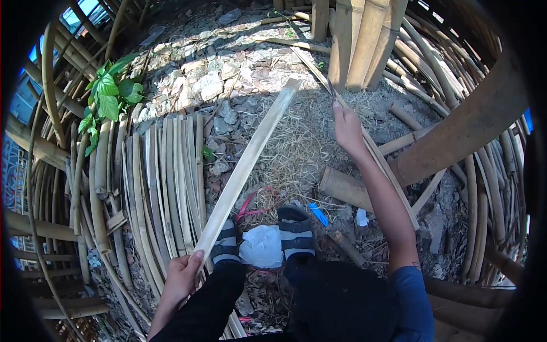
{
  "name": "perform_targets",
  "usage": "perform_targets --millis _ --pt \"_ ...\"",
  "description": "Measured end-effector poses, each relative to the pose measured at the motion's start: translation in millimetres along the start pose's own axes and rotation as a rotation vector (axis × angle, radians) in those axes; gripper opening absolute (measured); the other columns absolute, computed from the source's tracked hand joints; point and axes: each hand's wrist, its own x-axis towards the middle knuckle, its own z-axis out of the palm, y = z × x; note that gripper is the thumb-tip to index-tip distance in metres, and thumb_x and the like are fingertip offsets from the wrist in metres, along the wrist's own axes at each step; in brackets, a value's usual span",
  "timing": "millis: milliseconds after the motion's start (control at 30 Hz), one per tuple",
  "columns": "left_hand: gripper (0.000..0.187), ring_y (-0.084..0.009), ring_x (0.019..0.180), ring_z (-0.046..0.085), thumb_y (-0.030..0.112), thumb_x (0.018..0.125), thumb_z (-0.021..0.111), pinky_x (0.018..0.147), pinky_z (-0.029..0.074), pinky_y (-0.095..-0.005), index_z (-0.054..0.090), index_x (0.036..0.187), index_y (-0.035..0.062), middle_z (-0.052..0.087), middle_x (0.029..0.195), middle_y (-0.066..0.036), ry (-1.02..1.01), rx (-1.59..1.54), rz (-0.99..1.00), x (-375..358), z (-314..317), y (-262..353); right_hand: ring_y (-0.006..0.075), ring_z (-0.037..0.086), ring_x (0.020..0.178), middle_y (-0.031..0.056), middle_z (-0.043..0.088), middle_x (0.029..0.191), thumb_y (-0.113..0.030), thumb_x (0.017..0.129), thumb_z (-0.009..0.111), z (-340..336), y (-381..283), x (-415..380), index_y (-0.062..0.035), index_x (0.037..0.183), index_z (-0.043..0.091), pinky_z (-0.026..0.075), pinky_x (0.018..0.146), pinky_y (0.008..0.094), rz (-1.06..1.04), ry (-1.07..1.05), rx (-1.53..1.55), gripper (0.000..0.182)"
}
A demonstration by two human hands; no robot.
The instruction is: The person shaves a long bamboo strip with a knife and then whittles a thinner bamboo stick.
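My left hand [183, 273] is closed around the lower end of a wide, pale bamboo strip [250, 154]. The strip slants up and away to the right over the ground, its far end near the middle of the view. My right hand [347, 130] is reached forward and closed, with the dark narrow blade of a knife [331, 87] sticking out beyond the fingers. The knife's handle is hidden in the fist. A long, thin bamboo strip [393, 179] passes along the right hand and forearm; I cannot tell whether the hand also grips it.
Split bamboo strips [165, 182] lie side by side on the left, near a green plant [108, 94]. Thick bamboo poles [364, 45] stand at the back, and another pole [456, 125] leans on the right. A blue plastic piece [318, 214] and white sheet [261, 246] lie by my feet.
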Motion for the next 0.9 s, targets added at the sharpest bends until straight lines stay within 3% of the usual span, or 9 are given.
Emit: perform_targets --millis 100,267,333,467,533,567,667,733,900 --pt "0.053 -0.0097 0.035 0.046 0.044 0.099 0.054 0.035 0.034 -0.0248 0.060 0.069 0.0009 0.048 0.046 -0.002 0.011 -0.030 -0.002 -1 2 6 0.0424 0.059 0.066 0.0235 0.057 0.066 -0.047 0.100 0.042 3 -35 -59 0.0017 0.082 0.057 0.044 0.064 0.0477 -0.040 -0.176 0.287 0.054" --pt "0.053 -0.0098 0.037 0.049 0.046 0.098 0.054 0.037 0.037 -0.0241 0.061 0.069 0.0017 0.049 0.047 -0.001 -0.027 -0.023 0.017 2 3 9 0.0357 0.053 0.048 0.0153 0.050 0.052 -0.050 0.096 0.051 24 -77 -167 -0.0050 0.075 0.056 0.040 0.051 0.0452 -0.485 -0.708 0.259 0.051" --pt "0.053 -0.0097 0.039 0.050 0.047 0.098 0.055 0.039 0.038 -0.0242 0.061 0.069 0.0021 0.050 0.048 -0.001 -0.037 -0.021 0.008 4 3 6 0.0356 0.054 0.047 0.0143 0.051 0.052 -0.050 0.094 0.054 35 -91 -197 -0.0061 0.072 0.057 0.040 0.048 0.0455 -0.573 -0.744 0.254 0.050" --pt "0.048 -0.0080 0.049 0.054 0.044 0.095 0.062 0.045 0.042 -0.0245 0.062 0.080 -0.0009 0.056 0.056 -0.003 -0.105 0.001 0.035 2 5 7 0.0345 0.055 0.046 0.0135 0.052 0.051 -0.049 0.093 0.058 52 -108 -219 -0.0054 0.069 0.056 0.041 0.046 0.0452 -0.670 -0.668 0.342 0.050" --pt "0.041 -0.0056 0.061 0.056 0.037 0.092 0.069 0.053 0.044 -0.0239 0.061 0.094 -0.0035 0.061 0.067 -0.004 -0.016 0.064 0.371 0 10 14 0.0335 0.056 0.045 0.0135 0.053 0.051 -0.049 0.092 0.059 56 -113 -221 -0.0049 0.067 0.054 0.042 0.044 0.0450 -0.696 -0.607 0.301 0.051" --pt "0.038 -0.0042 0.068 0.054 0.029 0.090 0.073 0.058 0.045 -0.0241 0.060 0.103 -0.0038 0.062 0.074 -0.002 -0.056 0.010 0.333 0 11 15 0.0335 0.056 0.045 0.0135 0.053 0.051 -0.049 0.092 0.059 57 -115 -223 -0.0049 0.067 0.054 0.042 0.044 0.0450 -0.700 -0.612 0.306 0.051" --pt "0.034 -0.0042 0.063 0.050 0.028 0.091 0.071 0.054 0.042 -0.0255 0.060 0.101 -0.0029 0.059 0.069 0.000 -0.082 -0.027 0.395 9 14 2 0.0320 0.057 0.043 0.0129 0.053 0.049 -0.047 0.091 0.062 58 -118 -228 -0.0047 0.065 0.053 0.044 0.041 0.0428 -0.749 -0.511 0.340 0.050" --pt "0.033 -0.0043 0.061 0.049 0.028 0.092 0.070 0.052 0.041 -0.0265 0.060 0.099 -0.0028 0.058 0.067 0.000 -0.067 -0.010 0.373 7 14 5 0.0308 0.058 0.042 0.0119 0.053 0.048 -0.046 0.090 0.063 60 -119 -223 -0.0037 0.066 0.054 0.045 0.040 0.0403 -0.805 -0.319 0.315 0.050" --pt "0.032 -0.0049 0.055 0.045 0.027 0.092 0.069 0.048 0.037 -0.0286 0.058 0.094 -0.0029 0.054 0.061 -0.002 -0.003 0.078 0.340 4 11 19 0.0307 0.060 0.044 0.0122 0.055 0.049 -0.046 0.090 0.063 57 -112 -199 -0.0031 0.069 0.056 0.046 0.040 0.0408 -0.742 -0.308 0.170 0.048"
